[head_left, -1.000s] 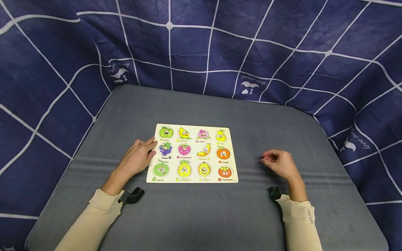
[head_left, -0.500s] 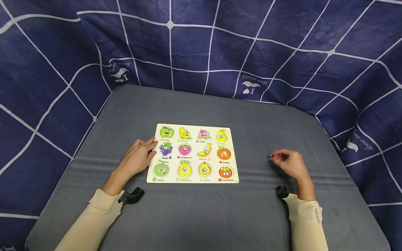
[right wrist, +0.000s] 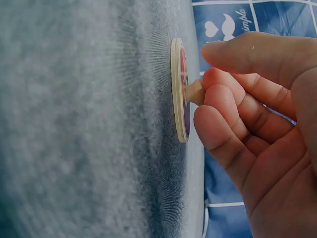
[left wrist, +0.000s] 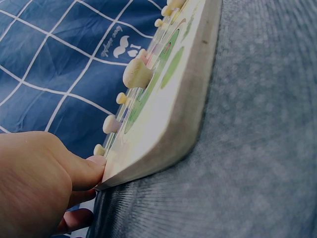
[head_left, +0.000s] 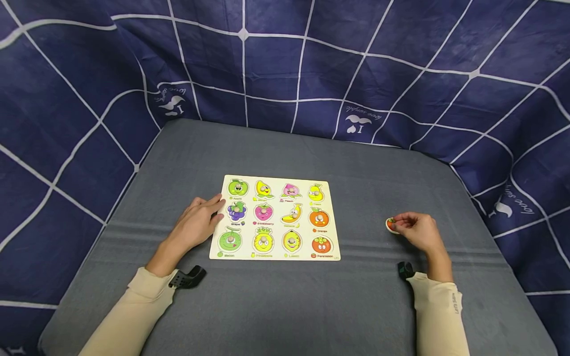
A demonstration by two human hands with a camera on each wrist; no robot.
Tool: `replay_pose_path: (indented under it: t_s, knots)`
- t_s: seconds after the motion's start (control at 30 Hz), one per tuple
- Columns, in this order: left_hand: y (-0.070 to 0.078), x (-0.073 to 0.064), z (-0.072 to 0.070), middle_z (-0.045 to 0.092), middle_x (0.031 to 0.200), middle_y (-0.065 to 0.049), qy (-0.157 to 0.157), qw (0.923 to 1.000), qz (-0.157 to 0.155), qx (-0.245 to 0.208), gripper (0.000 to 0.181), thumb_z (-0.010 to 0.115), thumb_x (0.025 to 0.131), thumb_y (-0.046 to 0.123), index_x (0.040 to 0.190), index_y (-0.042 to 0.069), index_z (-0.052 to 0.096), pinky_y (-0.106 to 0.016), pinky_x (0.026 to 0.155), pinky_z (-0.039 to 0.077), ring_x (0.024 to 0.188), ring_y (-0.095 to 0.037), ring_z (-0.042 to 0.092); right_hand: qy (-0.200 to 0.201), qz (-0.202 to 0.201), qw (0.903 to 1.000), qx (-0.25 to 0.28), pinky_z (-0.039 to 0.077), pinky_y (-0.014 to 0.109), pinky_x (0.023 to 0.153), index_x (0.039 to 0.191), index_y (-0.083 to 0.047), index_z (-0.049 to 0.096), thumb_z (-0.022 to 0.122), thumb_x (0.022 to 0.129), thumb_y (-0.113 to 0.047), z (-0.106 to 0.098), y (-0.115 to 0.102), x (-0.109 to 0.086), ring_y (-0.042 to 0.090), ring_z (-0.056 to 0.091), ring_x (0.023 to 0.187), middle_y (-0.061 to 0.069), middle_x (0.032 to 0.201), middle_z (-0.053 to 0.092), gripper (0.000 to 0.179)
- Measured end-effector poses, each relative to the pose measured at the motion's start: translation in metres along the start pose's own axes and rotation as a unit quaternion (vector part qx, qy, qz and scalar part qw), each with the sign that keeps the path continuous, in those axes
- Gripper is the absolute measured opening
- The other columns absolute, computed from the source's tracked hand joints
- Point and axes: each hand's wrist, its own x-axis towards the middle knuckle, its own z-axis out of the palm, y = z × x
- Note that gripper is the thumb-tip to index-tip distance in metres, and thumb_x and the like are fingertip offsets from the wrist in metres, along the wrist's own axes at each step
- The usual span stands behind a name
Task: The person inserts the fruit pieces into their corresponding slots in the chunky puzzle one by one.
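Note:
A cream wooden puzzle board (head_left: pixel 273 252) with cartoon fruits lies flat on the grey table. Most fruits carry a small round knob (left wrist: pixel 137 73); the persimmon spot (head_left: pixel 321 244) at the lower right has none. My left hand (head_left: pixel 196 225) rests at the board's left edge, thumb and index fingertips touching it. Well right of the board, a round red persimmon piece (head_left: pixel 390 225) lies on the table. My right hand (head_left: pixel 418 230) is right over it. In the right wrist view, bent fingertips (right wrist: pixel 213 126) are beside the piece's wooden knob (right wrist: pixel 195 92), and the thumb stands apart from it.
A navy curtain (head_left: pixel 276 64) with white grid lines hangs behind and along both sides of the grey table (head_left: pixel 276 306). A black band (head_left: pixel 189 278) sits on the left wrist and a black device (head_left: pixel 405 270) on the right.
My right hand has moved to the right, away from the board. The persimmon piece, earlier mostly hidden by the fingers, now shows flat on the table. My left hand stays at the board.

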Motion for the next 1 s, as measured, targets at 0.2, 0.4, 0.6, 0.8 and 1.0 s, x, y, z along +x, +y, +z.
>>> replay_pose_path:
  t_s: [0.2,0.4,0.6,0.8,1.0]
  knots:
    - [0.0,0.001,0.001,0.048,0.144,-0.023,-0.005,1.0,-0.002,0.006,0.042,0.063,0.096,0.008,0.135,-0.005,0.057,-0.051,0.081,0.043,0.099,-0.037,0.05,-0.002,0.011,0.9999,-0.009,0.044,0.013,0.054,0.09,0.011,0.07,0.073,0.081,0.001,-0.003,0.003,0.001,-0.004,0.056,0.06,0.007,0.072,0.069,0.014]
    - [0.001,0.0,0.001,0.05,0.143,-0.024,0.005,1.0,0.005,0.004,0.042,0.064,0.095,0.006,0.134,-0.005,0.058,-0.051,0.079,0.043,0.097,-0.037,0.051,-0.01,0.012,0.9994,-0.032,0.043,0.014,0.053,0.089,0.01,0.071,0.071,0.08,0.001,-0.008,0.004,0.0,-0.004,0.055,0.059,0.006,0.072,0.069,0.012]
    - [-0.001,-0.001,0.001,0.049,0.143,-0.024,0.004,1.0,0.002,0.001,0.042,0.064,0.094,0.006,0.134,-0.006,0.058,-0.051,0.08,0.043,0.097,-0.037,0.05,-0.032,0.018,0.998,-0.052,0.043,0.017,0.054,0.089,0.008,0.071,0.073,0.081,-0.002,-0.01,0.005,0.001,-0.002,0.055,0.059,0.006,0.073,0.069,0.013]
    - [-0.001,0.0,0.0,0.048,0.144,-0.024,0.002,1.0,-0.001,0.0,0.043,0.063,0.095,0.007,0.135,-0.006,0.057,-0.051,0.081,0.043,0.099,-0.037,0.05,-0.046,0.026,0.9971,-0.054,0.042,0.018,0.055,0.091,0.009,0.071,0.074,0.082,-0.003,-0.011,0.005,0.001,-0.001,0.055,0.06,0.008,0.075,0.07,0.015]
    - [-0.002,0.0,0.001,0.049,0.143,-0.024,0.002,1.0,0.005,0.002,0.042,0.064,0.095,0.007,0.135,-0.005,0.057,-0.05,0.079,0.043,0.096,-0.036,0.05,-0.048,0.022,0.9968,-0.06,0.042,0.018,0.055,0.09,0.008,0.071,0.073,0.081,0.0,-0.011,0.006,0.001,-0.002,0.054,0.06,0.009,0.076,0.07,0.012]
